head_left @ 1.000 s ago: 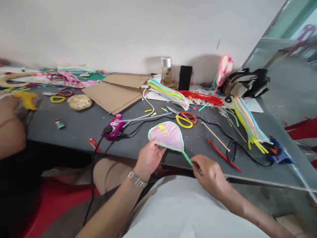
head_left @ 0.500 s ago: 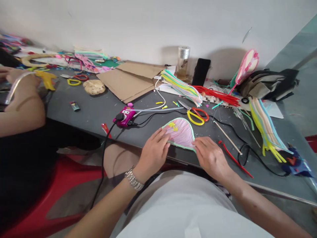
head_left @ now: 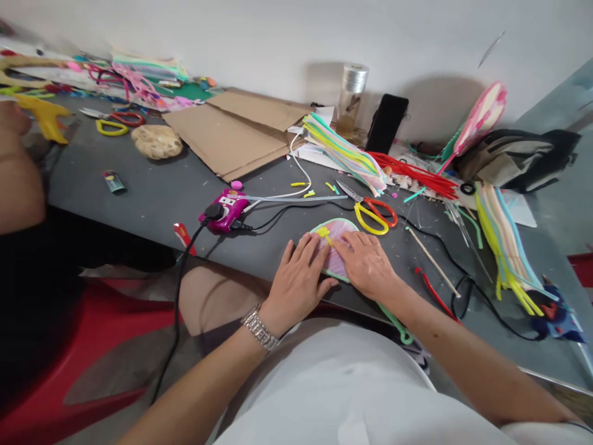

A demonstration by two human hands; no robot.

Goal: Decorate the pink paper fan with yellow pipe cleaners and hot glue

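Observation:
A pink hand fan (head_left: pixel 334 238) with a mint green rim and a small yellow piece lies flat on the dark grey table (head_left: pixel 152 185) near its front edge. My left hand (head_left: pixel 300 281), wearing a metal watch, rests flat on the fan's left part with fingers stretched out. Over the fan's right part lies my right hand (head_left: pixel 365 262), fingers flat and pressing down. The fan's green handle (head_left: pixel 393 320) sticks out under my right forearm past the table edge.
Red and yellow scissors (head_left: pixel 373 213) lie just behind the fan. A magenta power strip (head_left: pixel 225 210) with black cable sits to the left. Cardboard (head_left: pixel 241 127), pipe cleaner bundles (head_left: pixel 345 151), a bottle (head_left: pixel 351 96), a blue glue gun (head_left: pixel 558 312). Another person's arm (head_left: pixel 16 167) is at far left.
The fan was held up by both hands a second ago; it now lies flat on the table with both hands spread over it. The view shifted left.

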